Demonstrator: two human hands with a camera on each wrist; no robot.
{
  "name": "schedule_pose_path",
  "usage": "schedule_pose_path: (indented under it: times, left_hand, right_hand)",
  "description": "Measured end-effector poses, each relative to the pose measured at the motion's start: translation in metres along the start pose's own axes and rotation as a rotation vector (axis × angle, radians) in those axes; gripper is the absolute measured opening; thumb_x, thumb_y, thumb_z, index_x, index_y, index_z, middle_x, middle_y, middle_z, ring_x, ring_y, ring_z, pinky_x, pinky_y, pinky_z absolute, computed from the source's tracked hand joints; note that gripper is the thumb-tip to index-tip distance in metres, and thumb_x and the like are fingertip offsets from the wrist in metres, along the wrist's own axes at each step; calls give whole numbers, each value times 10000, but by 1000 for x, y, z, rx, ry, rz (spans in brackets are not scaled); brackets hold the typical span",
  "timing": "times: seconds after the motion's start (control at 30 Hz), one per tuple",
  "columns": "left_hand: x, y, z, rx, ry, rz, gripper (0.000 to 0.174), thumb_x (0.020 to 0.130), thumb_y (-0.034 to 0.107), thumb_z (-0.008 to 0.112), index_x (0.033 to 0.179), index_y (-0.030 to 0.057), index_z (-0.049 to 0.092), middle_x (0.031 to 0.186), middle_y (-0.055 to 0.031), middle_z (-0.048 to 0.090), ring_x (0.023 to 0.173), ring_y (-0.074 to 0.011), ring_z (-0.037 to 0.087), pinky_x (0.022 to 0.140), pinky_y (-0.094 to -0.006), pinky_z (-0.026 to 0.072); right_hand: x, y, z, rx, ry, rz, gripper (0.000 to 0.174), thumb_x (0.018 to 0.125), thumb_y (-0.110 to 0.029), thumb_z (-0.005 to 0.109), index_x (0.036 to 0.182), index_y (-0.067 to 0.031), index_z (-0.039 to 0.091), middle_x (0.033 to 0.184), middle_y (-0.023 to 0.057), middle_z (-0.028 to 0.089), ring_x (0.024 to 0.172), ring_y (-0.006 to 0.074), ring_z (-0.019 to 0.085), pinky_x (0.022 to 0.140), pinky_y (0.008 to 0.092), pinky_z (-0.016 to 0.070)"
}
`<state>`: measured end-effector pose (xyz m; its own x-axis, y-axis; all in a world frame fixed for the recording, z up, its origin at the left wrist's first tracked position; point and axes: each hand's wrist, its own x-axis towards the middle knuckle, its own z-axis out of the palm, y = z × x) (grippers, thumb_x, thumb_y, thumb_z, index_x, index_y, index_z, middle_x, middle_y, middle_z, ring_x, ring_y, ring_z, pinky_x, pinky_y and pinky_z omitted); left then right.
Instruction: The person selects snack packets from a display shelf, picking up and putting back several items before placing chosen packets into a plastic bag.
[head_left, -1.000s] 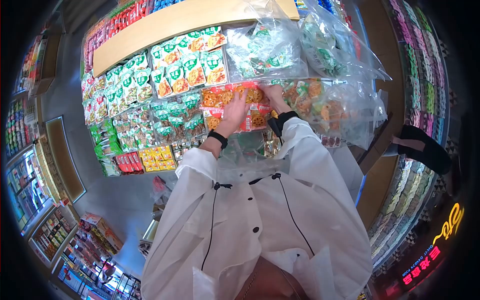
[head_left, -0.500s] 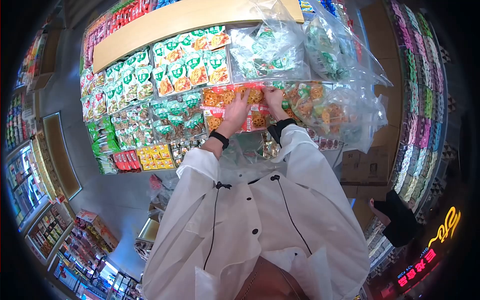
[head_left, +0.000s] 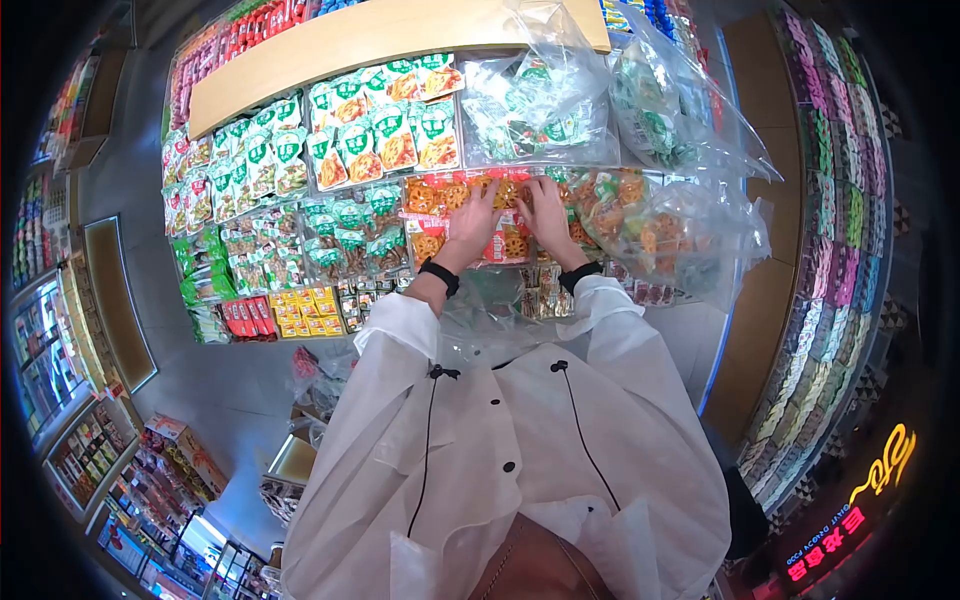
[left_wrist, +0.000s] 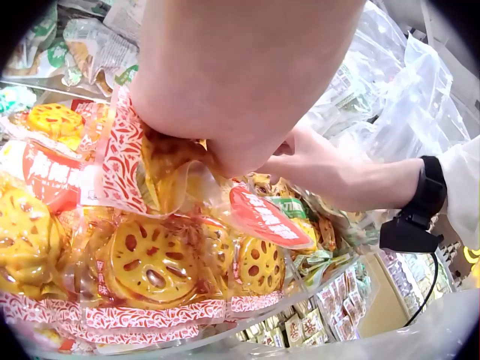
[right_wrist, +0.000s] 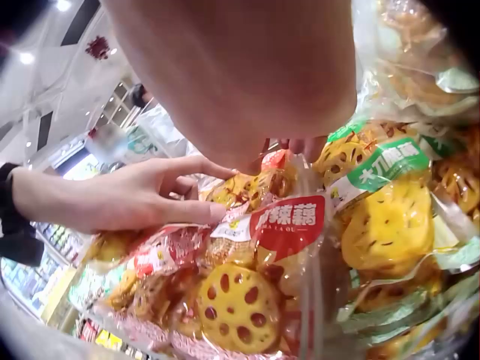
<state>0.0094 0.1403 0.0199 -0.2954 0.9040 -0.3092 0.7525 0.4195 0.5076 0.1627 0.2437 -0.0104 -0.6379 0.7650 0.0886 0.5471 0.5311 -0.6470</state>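
Clear packets of sliced lotus root (head_left: pixel 428 242) with red and white labels fill a bin in front of me. My left hand (head_left: pixel 472 228) reaches into this bin. In the right wrist view its thumb and fingers (right_wrist: pixel 196 166) hold a red-labelled lotus root packet (right_wrist: pixel 259 217) from either side. Close to its right, my right hand (head_left: pixel 546 218) bends down over the same packets, beside the bin's clear divider (right_wrist: pixel 309 300). The right fingertips are mostly hidden, so I cannot tell whether they grip a packet. Green-labelled lotus root packets (right_wrist: pixel 386 217) lie across the divider.
A large clear plastic bag (head_left: pixel 690 245) drapes over the bins on the right. White-and-green snack packets (head_left: pixel 385 135) lie behind, below a wooden board (head_left: pixel 400 45). Yellow packets (head_left: pixel 308 313) sit at the front left. A stocked shelf (head_left: pixel 835 270) runs along the far right.
My right hand has shifted slightly left and down, from the bin's right edge onto the red-labelled packets. The left hand stays nearly in place. A dark-clothed person at the right has moved down the view.
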Motion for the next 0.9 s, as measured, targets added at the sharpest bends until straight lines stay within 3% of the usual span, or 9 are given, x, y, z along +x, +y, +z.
schedule_pose_path:
  times: [0.07,0.2,0.27,0.43,0.5,0.53,0.63,0.77,0.9]
  left_hand:
    - [-3,-1,-4,-16,-11,-10,598,949,291,624,1483,160,388,1158,-189,544,941,-398,656,767,-499,548]
    - [-10,-3,-24,-112,-2,-10,514,951,282,617,1423,154,458,1131,-169,570,913,-368,666,754,-483,545]
    - [-25,-13,-31,-150,42,-6,448,953,275,613,1368,136,520,1101,-158,589,898,-356,671,748,-476,545]
    - [-85,-54,-47,-135,51,110,223,959,256,604,1077,78,669,968,-122,633,846,-336,679,733,-446,547]
    - [-106,-60,-49,-124,25,93,222,958,256,606,1077,82,674,992,-119,637,843,-337,676,734,-443,547]
    - [-115,-61,-50,-112,0,73,221,958,257,608,1077,85,679,1016,-116,642,839,-338,673,734,-439,547]
    - [-132,-58,-55,-156,13,32,225,956,251,601,1056,76,699,999,-122,645,854,-358,668,742,-455,536]
    - [-159,-72,-55,-373,75,-37,240,959,261,604,1057,65,703,960,-140,678,821,-347,671,725,-436,528]
    - [-207,-110,-56,-382,141,-312,281,973,280,616,1117,54,700,928,-153,712,766,-266,682,686,-354,519]
  right_hand:
    - [-6,-3,-4,-10,-70,-152,338,859,-100,688,1169,-24,576,1134,160,564,1096,344,537,924,427,460]
    - [-12,-15,-20,3,-4,-163,313,879,-110,669,1167,-33,577,1107,161,562,1068,357,553,908,446,468]
    - [-26,-17,-29,107,-52,73,286,900,-134,649,1162,-45,575,1090,169,558,1052,368,566,890,459,473]
    - [-74,-24,-35,140,-346,272,329,893,-92,637,1210,-56,557,1096,180,560,1061,375,574,896,453,480]
    - [-85,-31,-30,40,-178,-173,469,871,-83,646,1323,-87,521,1189,188,546,1120,369,555,945,459,468]
    - [-88,-38,-31,-42,-220,-176,579,860,-90,653,1408,-95,467,1362,202,483,1256,374,485,1022,471,427]
    - [-76,-53,-25,-166,-156,-249,612,844,-70,680,1412,-68,451,1491,185,389,1352,399,402,1095,492,372]
    - [-59,-57,-17,-177,-219,-336,577,853,-75,665,1395,-48,467,1510,178,389,1385,392,377,1108,474,367]
    - [-57,-45,-12,-171,-174,-310,470,885,-82,632,1339,-36,519,1463,183,450,1354,381,426,1102,455,377]
